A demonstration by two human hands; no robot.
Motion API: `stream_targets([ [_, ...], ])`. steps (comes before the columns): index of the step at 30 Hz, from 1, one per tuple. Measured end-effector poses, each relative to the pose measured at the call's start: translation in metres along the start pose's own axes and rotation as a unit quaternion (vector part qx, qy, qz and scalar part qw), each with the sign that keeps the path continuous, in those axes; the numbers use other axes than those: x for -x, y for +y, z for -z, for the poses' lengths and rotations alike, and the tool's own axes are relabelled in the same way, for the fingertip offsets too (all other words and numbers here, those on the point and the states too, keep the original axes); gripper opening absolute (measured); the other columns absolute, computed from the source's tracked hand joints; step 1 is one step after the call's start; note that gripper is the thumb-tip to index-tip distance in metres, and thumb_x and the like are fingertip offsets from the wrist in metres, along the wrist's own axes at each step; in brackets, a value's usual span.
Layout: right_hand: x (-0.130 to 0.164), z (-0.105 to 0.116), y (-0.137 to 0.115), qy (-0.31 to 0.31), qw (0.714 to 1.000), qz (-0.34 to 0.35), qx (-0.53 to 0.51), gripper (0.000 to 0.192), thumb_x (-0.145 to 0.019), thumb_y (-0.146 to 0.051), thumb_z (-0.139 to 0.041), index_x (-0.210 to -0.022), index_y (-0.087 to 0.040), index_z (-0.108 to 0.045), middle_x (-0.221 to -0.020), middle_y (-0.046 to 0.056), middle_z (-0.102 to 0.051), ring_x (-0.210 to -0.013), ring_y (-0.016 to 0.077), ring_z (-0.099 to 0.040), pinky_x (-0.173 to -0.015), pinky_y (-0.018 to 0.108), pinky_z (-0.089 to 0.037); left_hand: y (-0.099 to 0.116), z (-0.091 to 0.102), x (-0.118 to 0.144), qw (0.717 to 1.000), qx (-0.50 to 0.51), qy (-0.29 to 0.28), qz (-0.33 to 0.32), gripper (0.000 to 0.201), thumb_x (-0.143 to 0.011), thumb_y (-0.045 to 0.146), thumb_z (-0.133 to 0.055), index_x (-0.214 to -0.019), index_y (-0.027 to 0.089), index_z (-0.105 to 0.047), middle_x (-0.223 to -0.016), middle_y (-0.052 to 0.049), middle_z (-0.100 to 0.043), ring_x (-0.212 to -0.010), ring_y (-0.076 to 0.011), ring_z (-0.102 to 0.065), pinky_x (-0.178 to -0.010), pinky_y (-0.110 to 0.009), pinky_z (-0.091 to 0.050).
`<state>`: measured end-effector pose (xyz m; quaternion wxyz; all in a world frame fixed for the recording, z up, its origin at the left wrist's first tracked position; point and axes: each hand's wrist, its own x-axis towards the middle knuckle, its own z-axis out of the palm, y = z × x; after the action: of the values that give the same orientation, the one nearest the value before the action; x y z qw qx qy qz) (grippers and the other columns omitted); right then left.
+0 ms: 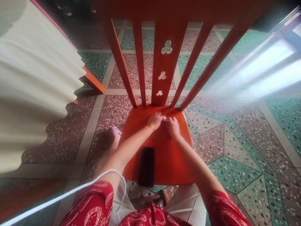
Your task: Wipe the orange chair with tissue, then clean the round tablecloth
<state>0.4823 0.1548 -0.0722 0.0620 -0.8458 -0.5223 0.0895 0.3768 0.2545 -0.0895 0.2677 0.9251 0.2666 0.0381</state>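
My left hand point(155, 120), with a yellow band at the wrist, is over the back part of an orange-red wooden chair seat point(164, 157). Close beside it is my right hand point(172, 126), its fingers curled inward. The fingertips of both hands come together at a tiny white thing point(165, 118), too small to name and partly hidden by the fingers. Nearer to me, a black phone point(147, 166) lies on the left front of the seat, its end reaching past the front edge.
The slatted chair back point(162, 72) rises behind the seat. A cream cloth point(35, 88) with a wavy edge hangs at left. A white cable point(70, 190) crosses my left arm. Patterned terrazzo floor point(235, 150) surrounds the chair, with bright light at upper right.
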Motion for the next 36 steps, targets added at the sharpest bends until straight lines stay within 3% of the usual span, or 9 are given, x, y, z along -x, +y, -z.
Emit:
stream_targets([
  [3,-0.032,0.004,0.002,-0.014,0.998,-0.060,0.033,0.029,-0.096,-0.023,-0.037,-0.100,-0.014,-0.064,-0.097,0.012,-0.061,-0.090,0.0215,-0.054,-0.079,0.030,-0.041,-0.003,0.006,-0.046,1.000,-0.005,-0.002,0.009,0.035,-0.097,0.024,-0.037,-0.096,0.016,-0.071,-0.102,-0.012,-0.066,-0.102,-0.0241,-0.057,-0.087,-0.036,-0.046],
  [7,-0.076,-0.016,-0.052,-0.103,0.992,-0.049,0.059,0.035,-0.096,-0.014,-0.031,-0.108,-0.013,-0.064,-0.103,0.013,-0.063,-0.088,0.0202,-0.057,-0.074,0.029,-0.043,-0.062,0.019,-0.056,0.997,-0.010,-0.033,0.074,0.033,-0.094,0.018,-0.040,-0.099,0.015,-0.072,-0.097,-0.012,-0.069,-0.093,-0.0221,-0.062,-0.083,-0.033,-0.047],
  [12,-0.061,-0.056,-0.151,-0.186,0.977,0.103,0.007,0.036,-0.094,-0.008,-0.032,-0.113,-0.015,-0.062,-0.112,0.012,-0.062,-0.098,0.0196,-0.055,-0.080,0.028,-0.045,-0.150,0.029,0.044,0.991,-0.022,-0.020,0.128,0.033,-0.094,0.019,-0.039,-0.102,0.019,-0.071,-0.102,-0.008,-0.070,-0.099,-0.0213,-0.060,-0.090,-0.031,-0.044],
  [15,-0.017,-0.064,-0.187,-0.225,0.958,0.177,-0.033,0.033,-0.096,-0.012,-0.032,-0.111,-0.016,-0.062,-0.107,0.010,-0.063,-0.097,0.0196,-0.054,-0.080,0.028,-0.046,-0.159,0.027,0.126,0.976,-0.056,-0.054,0.205,0.031,-0.091,0.018,-0.040,-0.093,0.017,-0.071,-0.098,-0.010,-0.070,-0.097,-0.0225,-0.059,-0.087,-0.032,-0.044],
  [18,0.025,-0.062,-0.198,-0.268,0.936,0.226,-0.039,0.031,-0.097,-0.016,-0.033,-0.108,-0.016,-0.062,-0.102,0.009,-0.063,-0.094,0.0192,-0.055,-0.078,0.028,-0.046,-0.145,0.024,0.186,0.957,-0.029,-0.077,0.276,0.029,-0.089,0.016,-0.039,-0.085,0.016,-0.069,-0.093,-0.010,-0.069,-0.091,-0.0216,-0.061,-0.080,-0.030,-0.045],
  [22,0.045,-0.052,-0.191,-0.273,0.937,0.217,-0.007,0.028,-0.097,-0.018,-0.035,-0.106,-0.016,-0.062,-0.104,0.011,-0.062,-0.098,0.0194,-0.056,-0.081,0.028,-0.045,-0.122,0.025,0.199,0.961,0.018,-0.064,0.268,0.029,-0.091,0.024,-0.041,-0.081,0.018,-0.067,-0.088,-0.009,-0.068,-0.084,-0.0206,-0.062,-0.079,-0.030,-0.046],
  [28,0.034,-0.025,-0.165,-0.237,0.957,0.157,-0.058,0.029,-0.090,-0.018,-0.045,-0.115,-0.019,-0.061,-0.098,0.007,-0.066,-0.089,0.0171,-0.060,-0.079,0.025,-0.044,-0.104,0.021,0.145,0.966,0.000,0.064,0.249,0.024,-0.086,0.017,-0.047,-0.096,0.017,-0.069,-0.099,-0.013,-0.066,-0.100,-0.0266,-0.061,-0.088,-0.037,-0.047],
  [33,0.041,0.023,-0.052,-0.071,0.996,0.040,-0.040,0.033,-0.090,-0.015,-0.040,-0.106,-0.019,-0.068,-0.101,0.009,-0.067,-0.096,0.0193,-0.057,-0.086,0.027,-0.041,-0.118,0.049,0.089,0.964,0.077,0.110,0.230,0.024,-0.083,0.011,-0.050,-0.097,0.018,-0.068,-0.095,-0.010,-0.067,-0.086,-0.0210,-0.064,-0.079,-0.033,-0.051],
  [36,0.053,0.040,0.021,0.031,0.998,-0.046,-0.019,0.034,-0.090,-0.015,-0.038,-0.105,-0.015,-0.068,-0.100,0.010,-0.067,-0.092,0.0204,-0.054,-0.086,0.029,-0.039,-0.129,0.083,0.041,0.946,0.086,0.225,0.216,0.027,-0.089,0.020,-0.049,-0.113,0.018,-0.060,-0.104,-0.011,-0.064,-0.089,-0.0201,-0.063,-0.080,-0.033,-0.052],
])
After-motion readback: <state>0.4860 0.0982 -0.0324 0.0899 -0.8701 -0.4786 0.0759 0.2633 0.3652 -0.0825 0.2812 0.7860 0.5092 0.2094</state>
